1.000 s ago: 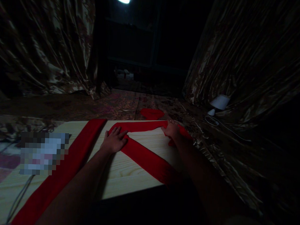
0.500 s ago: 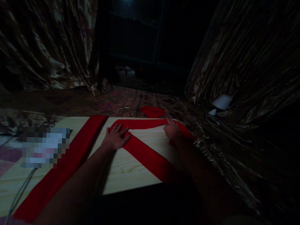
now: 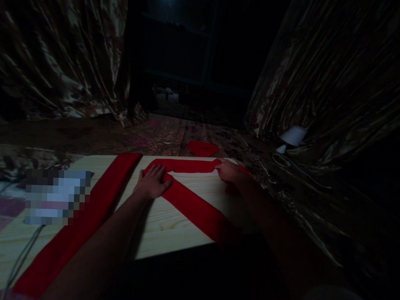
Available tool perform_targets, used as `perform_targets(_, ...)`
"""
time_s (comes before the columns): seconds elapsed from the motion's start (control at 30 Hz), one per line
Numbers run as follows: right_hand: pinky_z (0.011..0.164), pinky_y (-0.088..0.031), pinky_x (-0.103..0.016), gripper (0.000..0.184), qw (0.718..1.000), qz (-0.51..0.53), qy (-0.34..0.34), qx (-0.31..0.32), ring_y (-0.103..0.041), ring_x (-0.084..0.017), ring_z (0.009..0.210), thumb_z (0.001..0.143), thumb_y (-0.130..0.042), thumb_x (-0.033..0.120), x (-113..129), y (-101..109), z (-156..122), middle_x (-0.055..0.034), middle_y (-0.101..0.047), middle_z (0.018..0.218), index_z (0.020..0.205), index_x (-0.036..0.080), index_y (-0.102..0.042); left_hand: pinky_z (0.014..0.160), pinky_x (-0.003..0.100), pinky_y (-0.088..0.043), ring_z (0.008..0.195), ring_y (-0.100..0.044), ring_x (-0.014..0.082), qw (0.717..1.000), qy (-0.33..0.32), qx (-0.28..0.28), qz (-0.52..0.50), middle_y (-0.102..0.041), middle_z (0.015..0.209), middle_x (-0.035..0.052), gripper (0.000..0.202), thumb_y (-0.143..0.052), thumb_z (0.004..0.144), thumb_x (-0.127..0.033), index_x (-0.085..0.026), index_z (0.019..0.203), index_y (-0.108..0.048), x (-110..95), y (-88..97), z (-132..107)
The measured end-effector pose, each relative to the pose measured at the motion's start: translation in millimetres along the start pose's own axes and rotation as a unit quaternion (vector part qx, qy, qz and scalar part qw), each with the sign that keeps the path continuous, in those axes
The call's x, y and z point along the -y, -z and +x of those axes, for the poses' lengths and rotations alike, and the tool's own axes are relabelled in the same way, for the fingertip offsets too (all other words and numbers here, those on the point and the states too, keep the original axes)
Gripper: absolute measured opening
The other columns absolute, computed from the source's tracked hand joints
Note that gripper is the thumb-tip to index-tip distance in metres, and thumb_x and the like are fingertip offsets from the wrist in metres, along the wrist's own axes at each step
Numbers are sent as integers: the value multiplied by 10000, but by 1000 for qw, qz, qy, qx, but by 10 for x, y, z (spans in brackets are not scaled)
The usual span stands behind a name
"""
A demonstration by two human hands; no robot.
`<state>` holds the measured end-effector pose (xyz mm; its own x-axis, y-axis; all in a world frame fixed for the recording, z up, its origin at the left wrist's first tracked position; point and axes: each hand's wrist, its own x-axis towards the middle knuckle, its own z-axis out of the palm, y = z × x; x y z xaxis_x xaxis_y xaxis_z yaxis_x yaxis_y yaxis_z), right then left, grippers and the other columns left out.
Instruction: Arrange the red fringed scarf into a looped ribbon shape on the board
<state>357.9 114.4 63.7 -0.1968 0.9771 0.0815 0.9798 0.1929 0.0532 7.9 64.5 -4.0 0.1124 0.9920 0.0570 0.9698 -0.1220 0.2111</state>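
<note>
A long red fabric strip (image 3: 191, 204) lies bent in a sharp corner on the pale wooden board (image 3: 171, 223). Over that corner my left hand (image 3: 152, 182) presses flat, its fingers stretched out. My right hand (image 3: 228, 171) grips the far length of the strip near the board's back right edge, its fingertips closed on the cloth. More of the red cloth bunches beneath and beyond the right wrist. Another red fabric band (image 3: 82, 220) runs diagonally across the board, left of my left forearm. The strip's near end fades into shadow.
A blurred-out pale object (image 3: 57, 197) with a grey cord (image 3: 24, 251) sits on the board's left side. Beyond the back edge lies more red cloth (image 3: 202, 147) on patterned fabric. A small white lamp (image 3: 293, 135) with a cable stands at right. Curtains (image 3: 75, 53) hang behind.
My right hand has shifted slightly left and its fingers have closed on the strip, which they lay flat on before. The left hand stays pressed at the corner.
</note>
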Motion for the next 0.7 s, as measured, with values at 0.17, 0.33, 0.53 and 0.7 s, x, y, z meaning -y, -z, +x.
perform_targets(0.17, 1107, -354, -475, 378, 999, -45, 17, 23, -481, -349, 1316, 835, -566, 192, 81, -54, 4, -107, -435, 1569, 1167, 208, -746, 1210, 662, -73, 1556, -132, 323, 1000, -1, 3, -2, -189, 1681, 70, 836, -262, 929, -697, -222, 1616, -239, -5, 14, -14)
perform_targets(0.33, 1110, -334, -453, 439, 993, -25, -30, -110, -462, -340, 1299, 973, -433, 360, 139, 113, 73, -175, -528, 1454, 1254, 123, -672, 1214, 645, -85, 1553, -147, 328, 1000, 0, -1, -1, -197, 1679, 74, 828, -264, 929, -698, -230, 1612, -260, -10, 21, -15)
perform_targets(0.53, 1039, -394, -358, 413, 986, -17, -15, -165, -542, -270, 1207, 1006, -363, 225, 52, 286, 62, -146, -499, 1454, 1337, 179, -607, 1215, 635, -85, 1551, -158, 331, 1000, 2, -2, -4, -203, 1679, 74, 828, -269, 923, -701, -238, 1609, -267, -4, 11, -5)
perform_targets(0.7, 1013, -430, -364, 418, 994, -87, -43, -42, -573, -295, 1202, 967, -398, 149, -121, 273, 52, -187, -629, 1319, 1253, 154, -702, 1215, 640, -75, 1555, -139, 327, 1000, 2, 2, -6, -187, 1682, 74, 834, -265, 924, -702, -231, 1612, -259, -6, 18, -3)
